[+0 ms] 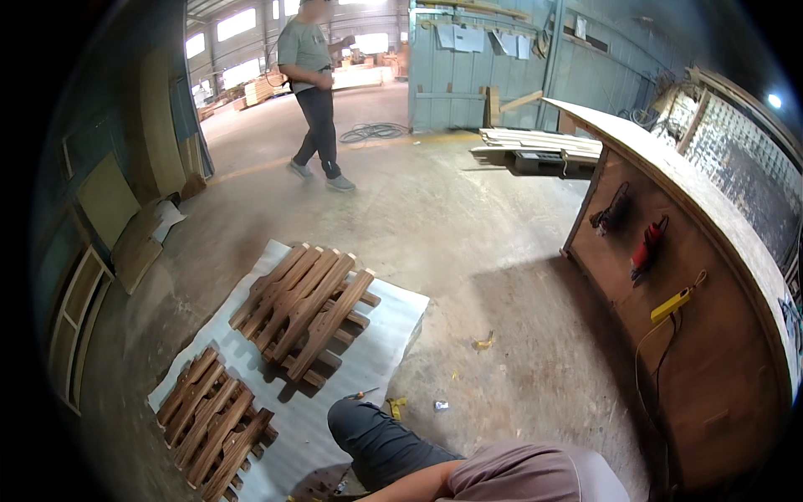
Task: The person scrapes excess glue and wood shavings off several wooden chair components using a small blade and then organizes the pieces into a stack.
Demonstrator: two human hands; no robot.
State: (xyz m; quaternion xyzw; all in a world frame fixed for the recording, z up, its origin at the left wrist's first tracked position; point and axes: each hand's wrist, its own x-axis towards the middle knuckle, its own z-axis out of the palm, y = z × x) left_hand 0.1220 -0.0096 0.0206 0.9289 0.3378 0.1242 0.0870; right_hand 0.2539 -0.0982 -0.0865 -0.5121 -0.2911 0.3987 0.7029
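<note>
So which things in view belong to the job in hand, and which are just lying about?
Probably the job's:
- farther stack of shaped brown wooden slats
- nearer stack of shaped brown wooden slats
- pale flat sheet beneath both

Apparently just lying about:
- small crumpled yellow scrap on the floor
- coiled dark cable
- long pale wooden boards on a black pallet
</note>
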